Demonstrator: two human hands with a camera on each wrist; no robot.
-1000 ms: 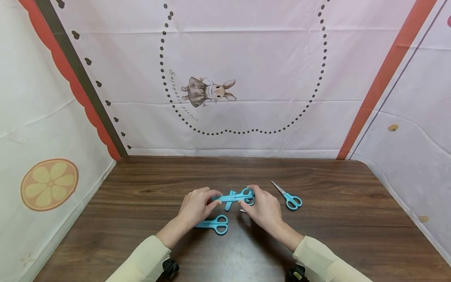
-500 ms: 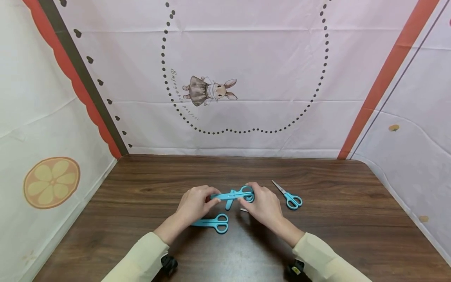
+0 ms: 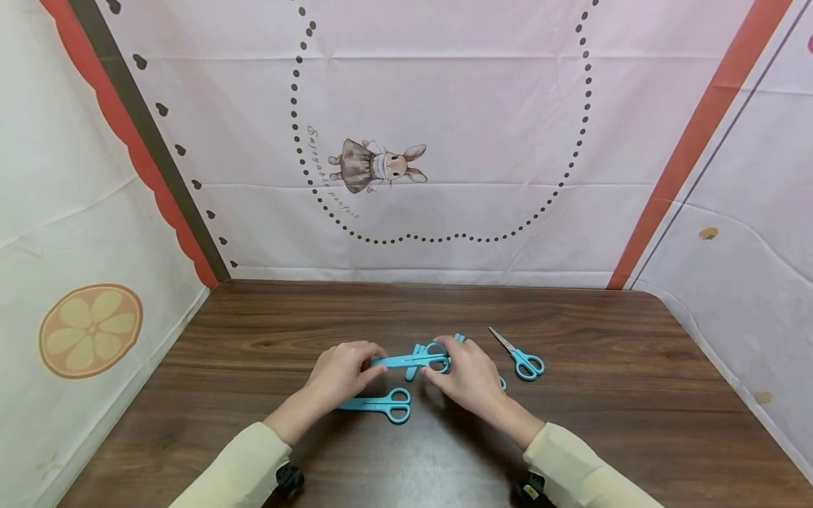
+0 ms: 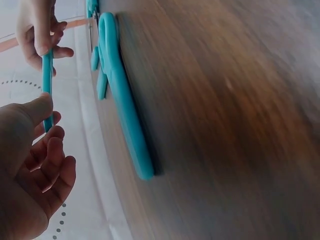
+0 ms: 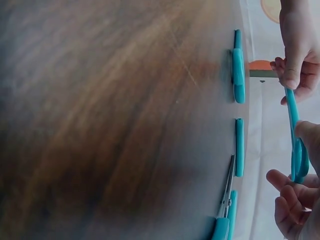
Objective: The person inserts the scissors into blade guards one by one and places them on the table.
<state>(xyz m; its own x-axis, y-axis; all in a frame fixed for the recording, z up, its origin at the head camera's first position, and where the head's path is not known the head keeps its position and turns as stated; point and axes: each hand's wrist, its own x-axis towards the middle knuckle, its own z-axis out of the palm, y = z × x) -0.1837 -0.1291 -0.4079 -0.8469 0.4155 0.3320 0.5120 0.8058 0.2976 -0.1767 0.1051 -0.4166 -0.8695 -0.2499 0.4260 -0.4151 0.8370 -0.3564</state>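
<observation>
Pale blue-handled scissors (image 3: 406,361) in a matching blade cover are held level above the table. My left hand (image 3: 341,372) pinches the covered tip end between thumb and fingers. At the other end, my right hand (image 3: 470,375) grips the finger loops. The left wrist view shows the covered scissors (image 4: 47,75) edge-on between both hands. Below my left hand lies a second covered pair of scissors (image 3: 381,404). A loose blue cover (image 3: 411,373) rests behind the held pair. Beyond my right hand, a small blue piece (image 3: 459,338) shows, mostly hidden.
Uncovered scissors (image 3: 522,360) lie to the right, tip pointing back left. Part of another blue loop (image 3: 503,382) peeks out beside my right hand. The wooden table (image 3: 603,423) meets a printed cloth (image 3: 483,141) at its back and sides.
Both hands have shifted slightly left and brought the covered scissors along. A blue piece and a loop beside the right hand have come into sight. The things on the table have stayed put.
</observation>
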